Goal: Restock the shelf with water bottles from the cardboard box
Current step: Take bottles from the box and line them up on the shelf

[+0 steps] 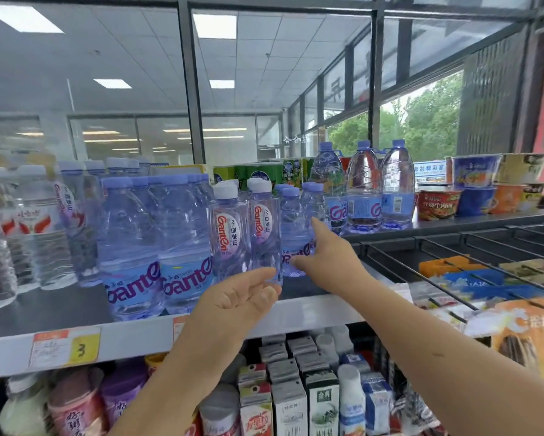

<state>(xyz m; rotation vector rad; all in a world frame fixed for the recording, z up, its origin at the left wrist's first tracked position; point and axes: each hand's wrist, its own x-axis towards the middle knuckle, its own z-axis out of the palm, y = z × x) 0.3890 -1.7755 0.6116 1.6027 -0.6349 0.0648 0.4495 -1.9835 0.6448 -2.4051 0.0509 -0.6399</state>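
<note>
Blue-capped bottle [292,234] half hidden behind right hand [324,247] on shelf [138,338].

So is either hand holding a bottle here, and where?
Right hand wraps the lower body of a small blue-capped bottle. Left hand holds nothing, fingers open.

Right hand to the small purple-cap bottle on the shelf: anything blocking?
Nothing visible. The right hand already touches the small purple-cap bottle from its right side. The white-cap Ganten bottles stand to that bottle's left, outside the reach path. The left hand is open below them.
</note>
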